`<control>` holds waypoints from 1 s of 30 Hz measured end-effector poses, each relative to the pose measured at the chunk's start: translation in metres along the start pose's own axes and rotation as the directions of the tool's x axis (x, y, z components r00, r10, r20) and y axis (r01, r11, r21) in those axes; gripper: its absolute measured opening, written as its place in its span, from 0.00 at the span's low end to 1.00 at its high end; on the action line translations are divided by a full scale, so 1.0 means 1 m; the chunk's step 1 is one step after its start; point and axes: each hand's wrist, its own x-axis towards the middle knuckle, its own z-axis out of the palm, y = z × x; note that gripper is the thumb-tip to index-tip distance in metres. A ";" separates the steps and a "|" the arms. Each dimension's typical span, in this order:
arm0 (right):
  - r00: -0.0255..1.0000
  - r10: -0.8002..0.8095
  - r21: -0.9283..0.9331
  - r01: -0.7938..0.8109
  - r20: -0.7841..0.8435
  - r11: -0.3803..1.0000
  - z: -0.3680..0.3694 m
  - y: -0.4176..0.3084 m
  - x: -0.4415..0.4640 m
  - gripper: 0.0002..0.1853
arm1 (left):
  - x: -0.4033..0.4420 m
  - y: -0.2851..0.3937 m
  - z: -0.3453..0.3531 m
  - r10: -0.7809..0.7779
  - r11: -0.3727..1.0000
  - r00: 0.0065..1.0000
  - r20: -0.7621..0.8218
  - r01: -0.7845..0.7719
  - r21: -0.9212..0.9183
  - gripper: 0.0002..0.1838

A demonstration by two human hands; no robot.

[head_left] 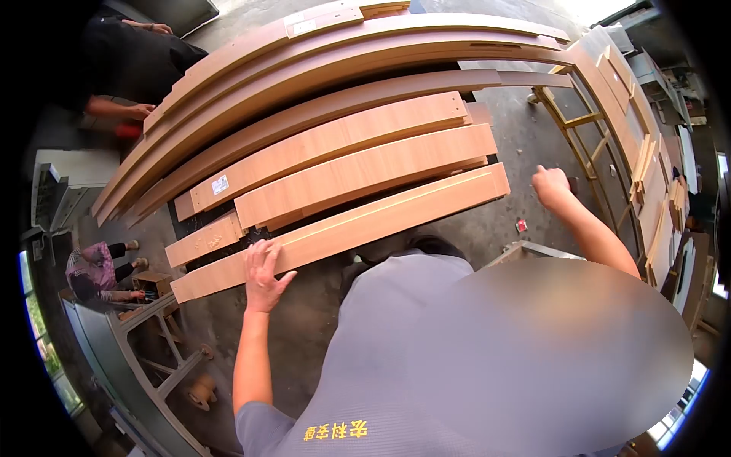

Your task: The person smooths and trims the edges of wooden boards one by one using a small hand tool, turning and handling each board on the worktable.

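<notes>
Yellow frame (583, 120) stands near curled right hand (551, 185), contents unclear; spread left hand (263, 270) touches board (381, 228).

Long tan wooden boards (365, 174) are viewed from near and above by the head camera, facing steeply downward.

The long tan board (365, 233) at centre looks like smooth, wood-grained, faintly satiny wood; the small white rectangular label (220, 184), left of centre, like paper; the grey short-sleeved shirt (388, 327), bottom centre, matt cloth.
</notes>
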 end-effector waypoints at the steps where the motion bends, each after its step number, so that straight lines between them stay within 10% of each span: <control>1: 0.995 -0.020 0.026 0.018 0.101 0.999 0.033 0.034 0.005 0.09 | 0.017 0.024 0.006 0.024 0.998 1.000 0.014 -0.023 -0.062 0.47; 6: 0.989 0.089 0.462 -0.133 0.116 0.877 0.162 0.068 0.023 0.16 | 0.105 0.136 0.064 0.132 0.976 0.989 0.066 -0.118 -0.185 0.48; 13: 0.938 -0.164 0.831 -0.180 0.307 0.527 0.224 -0.017 0.025 0.31 | 0.122 0.160 0.069 0.061 0.982 0.996 0.072 -0.047 -0.182 0.40; 30: 0.910 -0.120 0.895 -0.355 0.397 0.270 0.211 -0.090 -0.009 0.21 | 0.135 0.003 -0.044 -0.018 0.998 0.995 -0.101 0.012 -0.063 0.36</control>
